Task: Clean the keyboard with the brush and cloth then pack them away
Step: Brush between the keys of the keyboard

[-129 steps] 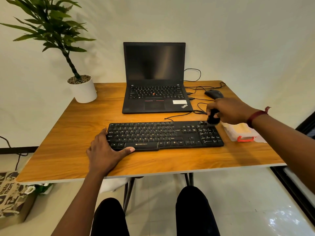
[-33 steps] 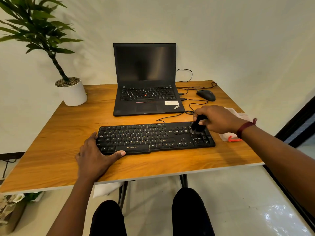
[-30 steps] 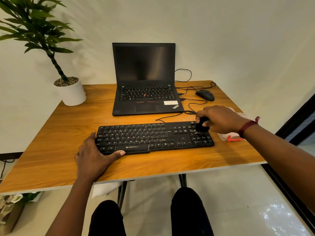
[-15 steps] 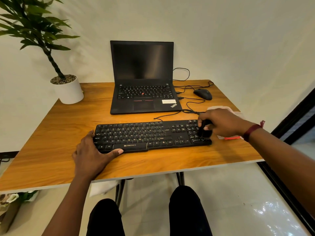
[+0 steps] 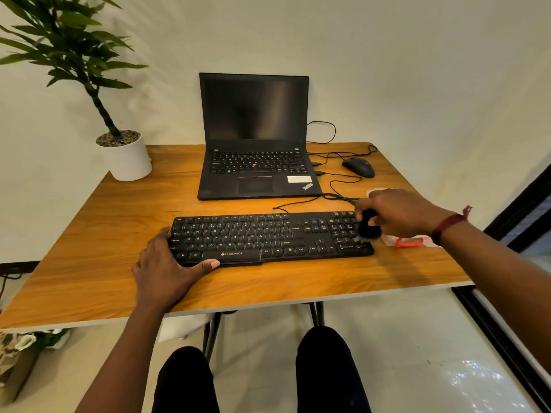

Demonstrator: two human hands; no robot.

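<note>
A black keyboard [image 5: 268, 236] lies across the front of the wooden table [image 5: 89, 263]. My left hand [image 5: 167, 272] rests flat on its left end, thumb along the front edge, holding it still. My right hand [image 5: 396, 213] grips a small black brush [image 5: 368, 228], whose bristles touch the number pad at the keyboard's right end. Just right of the keyboard, partly hidden under my right wrist, sits a clear pouch with a red clasp [image 5: 408, 241]. No cloth can be made out apart from pale material under my hand.
An open black laptop [image 5: 255, 162] stands behind the keyboard, with cables [image 5: 331, 186] running to a black mouse [image 5: 357, 167] at the back right. A white potted plant [image 5: 125, 156] stands at the back left corner. My knees are under the table's front edge.
My right hand has moved the brush back and forth over the number pad, now toward its lower right keys. My left hand has stayed on the keyboard's left end.
</note>
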